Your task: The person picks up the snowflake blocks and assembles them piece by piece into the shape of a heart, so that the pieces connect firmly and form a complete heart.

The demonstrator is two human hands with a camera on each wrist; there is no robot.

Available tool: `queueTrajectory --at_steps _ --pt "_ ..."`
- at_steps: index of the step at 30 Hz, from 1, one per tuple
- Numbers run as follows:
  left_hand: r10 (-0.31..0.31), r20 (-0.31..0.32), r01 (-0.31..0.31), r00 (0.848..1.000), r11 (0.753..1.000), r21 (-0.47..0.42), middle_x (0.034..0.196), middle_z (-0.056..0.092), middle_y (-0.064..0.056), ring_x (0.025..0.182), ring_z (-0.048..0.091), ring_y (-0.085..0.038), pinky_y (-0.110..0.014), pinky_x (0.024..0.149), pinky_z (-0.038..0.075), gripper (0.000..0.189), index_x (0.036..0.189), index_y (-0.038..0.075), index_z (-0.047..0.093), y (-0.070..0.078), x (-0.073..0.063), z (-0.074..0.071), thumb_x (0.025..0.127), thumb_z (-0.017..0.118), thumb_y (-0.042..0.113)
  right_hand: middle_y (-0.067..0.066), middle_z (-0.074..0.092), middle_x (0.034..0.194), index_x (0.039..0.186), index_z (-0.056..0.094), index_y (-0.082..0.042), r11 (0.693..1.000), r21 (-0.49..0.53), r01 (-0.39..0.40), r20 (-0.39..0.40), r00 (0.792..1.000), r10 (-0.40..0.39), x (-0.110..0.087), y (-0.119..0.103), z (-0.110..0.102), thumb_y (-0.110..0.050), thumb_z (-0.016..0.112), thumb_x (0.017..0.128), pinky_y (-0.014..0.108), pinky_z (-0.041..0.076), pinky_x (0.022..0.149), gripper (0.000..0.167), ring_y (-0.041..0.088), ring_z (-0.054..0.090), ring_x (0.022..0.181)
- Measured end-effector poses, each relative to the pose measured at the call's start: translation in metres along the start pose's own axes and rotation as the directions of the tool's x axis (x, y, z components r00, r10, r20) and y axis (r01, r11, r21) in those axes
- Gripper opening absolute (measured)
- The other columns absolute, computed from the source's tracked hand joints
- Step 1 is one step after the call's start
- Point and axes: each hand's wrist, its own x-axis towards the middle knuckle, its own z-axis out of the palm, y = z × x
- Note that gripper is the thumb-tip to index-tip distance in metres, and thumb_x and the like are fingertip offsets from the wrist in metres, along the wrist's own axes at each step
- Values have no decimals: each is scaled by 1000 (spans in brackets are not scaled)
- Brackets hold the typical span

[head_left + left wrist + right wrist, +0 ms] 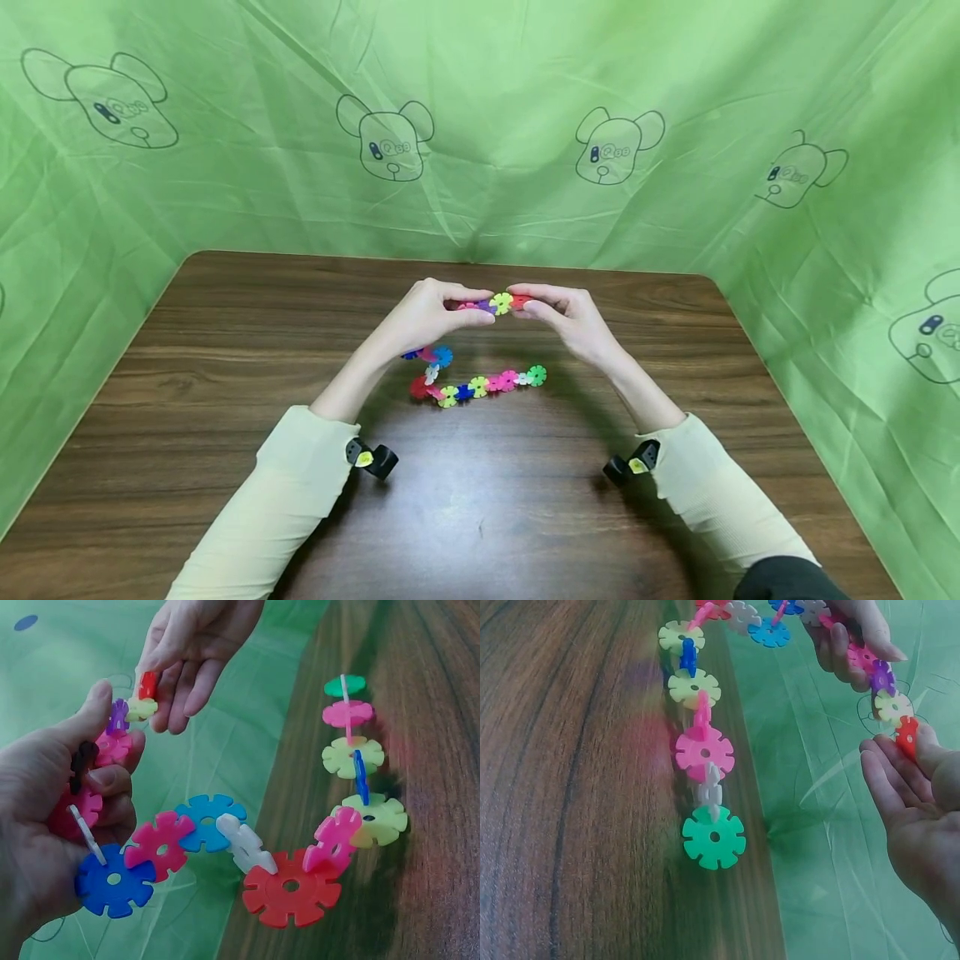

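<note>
A chain of colourful notched plastic discs runs over the table and up into my left hand. That hand holds the chain's upper stretch, with pink and purple discs between thumb and fingers. Past its fingertips, a yellow disc joins the purple one to a red disc. My right hand pinches this red disc between thumb and fingers. In the left wrist view, a blue disc hangs just below the left palm. The chain's other end is a green disc, lying towards the right.
The brown wooden table has rounded far corners. Green cloth with printed cartoon heads hangs behind it and along both sides. Black wrist cameras sit on both sleeves, and a dark object shows at the lower right edge.
</note>
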Motion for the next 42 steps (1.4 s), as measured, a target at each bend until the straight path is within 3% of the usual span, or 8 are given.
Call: queueTrajectory --at_steps 5,12,18,24,27,33,37,42 --pt "5 -4 -5 1000 1000 19 111 79 0 79 57 -15 -30 69 51 41 124 20 76 4 1 2 90 79 43 18 69 133 137 65 -6 1000 8 4 -8 1000 -4 0 2 0 -14 58 105 31 59 96 33 28 74 112" --pt "30 -8 -30 1000 999 36 115 78 -2 88 61 -16 -29 76 54 41 124 19 76 4 2 4 91 78 42 22 69 132 137 64 -1 999 50 -11 -8 1000 12 0 4 3 -12 56 106 47 56 101 33 12 76 106" --pt "54 -13 -53 998 998 38 107 79 0 82 58 -16 -28 71 51 37 122 19 77 3 1 3 91 79 39 22 69 132 138 61 4 993 114 -17 1 1000 17 2 4 8 -12 54 107 36 58 99 35 30 73 114" --pt "39 -12 -39 999 998 41 111 79 0 88 62 -16 -30 75 53 39 123 19 77 3 1 2 91 78 40 20 69 133 139 60 4 991 133 -20 -6 1000 21 2 4 12 -10 53 107 37 58 100 36 38 70 117" --pt "18 -19 -17 1000 999 37 115 78 -1 94 65 -16 -31 79 55 40 123 20 77 4 0 2 91 78 42 21 66 137 141 59 1 993 115 0 -3 1000 0 2 4 12 -12 53 108 41 57 101 37 38 70 117" --pt "1 -32 1 999 999 37 117 78 -2 95 66 -16 -33 80 56 41 123 21 77 2 1 3 90 78 46 22 55 151 152 49 -9 995 99 10 -3 1000 -10 -5 9 8 -17 52 109 51 54 103 44 24 73 115" --pt "-8 -44 10 999 999 48 117 78 -1 94 66 -14 -32 81 56 41 123 22 77 1 1 2 91 76 48 31 60 140 149 51 -5 997 70 -26 -23 999 28 -12 17 3 -17 56 107 48 55 102 44 21 72 116" --pt "-32 -32 34 999 998 52 115 78 -1 87 60 -16 -32 79 53 41 126 24 75 1 1 0 93 74 49 25 69 128 134 64 -3 984 -134 -118 -24 993 116 -21 31 -2 -20 71 98 42 57 101 40 22 71 113"
